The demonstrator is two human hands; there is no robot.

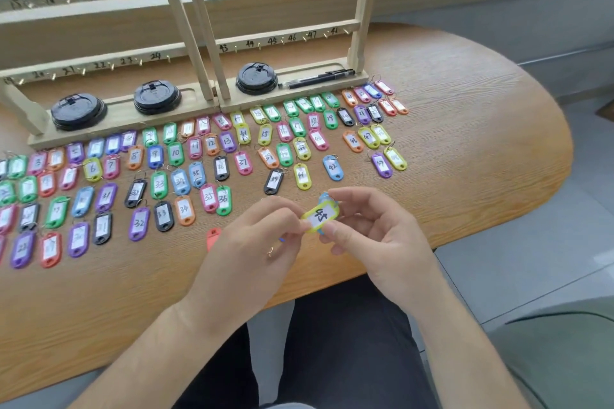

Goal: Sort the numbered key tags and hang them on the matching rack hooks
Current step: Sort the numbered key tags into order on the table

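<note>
While it is held just above the near edge of the table [465, 149], the yellow tag [320, 215] marked 45 lies almost level between both hands, its label facing up. The left hand [255, 242] pinches its left end with thumb and curled fingertips. The right hand [375, 226] pinches the right end, thumb below and forefinger over the top, the other fingers loosely bent. A blue tag [324, 198] sits right behind the yellow one, touching it; which hand grips it I cannot tell. A red tag [213, 237] lies on the wood just left of the left hand. Beyond, rows of coloured numbered tags [176, 153] spread across the tabletop. Behind them stands the wooden rack [292, 40], its rails numbered above small hooks [282, 40], with three black lids [256, 78] and dark pens [319, 78] on its base
</note>
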